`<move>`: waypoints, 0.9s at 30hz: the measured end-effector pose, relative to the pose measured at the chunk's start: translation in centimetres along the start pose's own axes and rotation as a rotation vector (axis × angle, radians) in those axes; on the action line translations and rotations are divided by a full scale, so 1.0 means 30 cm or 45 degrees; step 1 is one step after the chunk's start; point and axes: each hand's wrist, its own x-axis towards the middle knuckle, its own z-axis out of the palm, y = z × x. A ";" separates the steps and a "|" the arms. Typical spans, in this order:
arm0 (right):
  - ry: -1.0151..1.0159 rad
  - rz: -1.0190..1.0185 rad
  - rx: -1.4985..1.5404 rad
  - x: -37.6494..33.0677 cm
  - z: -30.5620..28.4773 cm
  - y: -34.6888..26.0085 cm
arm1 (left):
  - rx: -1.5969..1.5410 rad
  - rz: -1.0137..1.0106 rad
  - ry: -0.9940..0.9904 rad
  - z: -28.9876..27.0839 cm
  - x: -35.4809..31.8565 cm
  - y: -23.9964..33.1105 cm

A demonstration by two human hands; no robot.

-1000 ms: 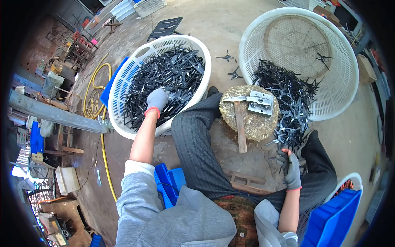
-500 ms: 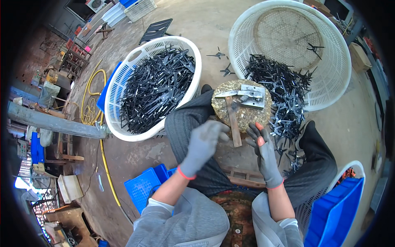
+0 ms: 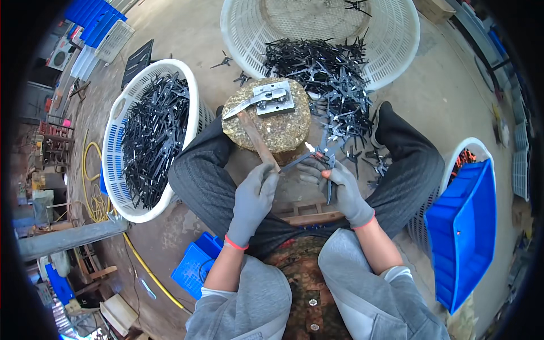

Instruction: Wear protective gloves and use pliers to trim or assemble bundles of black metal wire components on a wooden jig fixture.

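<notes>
My left hand [image 3: 256, 195], in a grey glove, is closed at the lower end of a wooden-handled hammer [image 3: 256, 136]. Exactly how its fingers wrap the handle is partly hidden. The hammer's metal head lies on a round, rough-topped block [image 3: 235, 129], next to a small metal fixture [image 3: 274, 105]. In my gloved right hand [image 3: 344, 191] is a pair of dark pliers [image 3: 322, 154], spread apart, with a reddish part near the pivot. The thumb's tip pokes out of the glove. One handle of the pliers reaches toward my left fingers; I cannot tell whether they touch.
Black pliers [image 3: 334, 85] spill from a tipped white basket [image 3: 399, 34] beyond the block. Another white basket [image 3: 195, 107], full of black tools, stands at left. A blue tray [image 3: 473, 226] leans at right; a blue crate [image 3: 195, 263] sits by my left side.
The view has shifted and turned. My right hand, empty before, now holds the pliers. My left hand has come down to the hammer's handle end and closed. The hammer stays on the block.
</notes>
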 end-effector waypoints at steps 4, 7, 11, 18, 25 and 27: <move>-0.108 0.147 -0.066 -0.015 0.024 0.006 | -0.522 -0.718 -0.604 0.028 -0.041 0.041; -0.116 0.208 0.268 -0.030 0.071 0.022 | -0.769 -0.874 -0.615 0.053 -0.061 0.066; -0.005 0.240 -0.119 -0.054 0.095 0.035 | -0.746 -0.990 -0.657 0.088 -0.106 0.140; 0.108 0.467 -0.179 0.001 0.038 0.045 | -0.588 -0.796 -1.074 0.045 -0.074 0.100; 0.134 0.405 -0.150 -0.003 0.049 -0.008 | -0.544 -0.242 -0.312 -0.017 0.011 0.002; -0.027 0.511 -0.173 -0.009 0.046 0.001 | -0.495 -0.147 -0.471 0.011 0.021 -0.027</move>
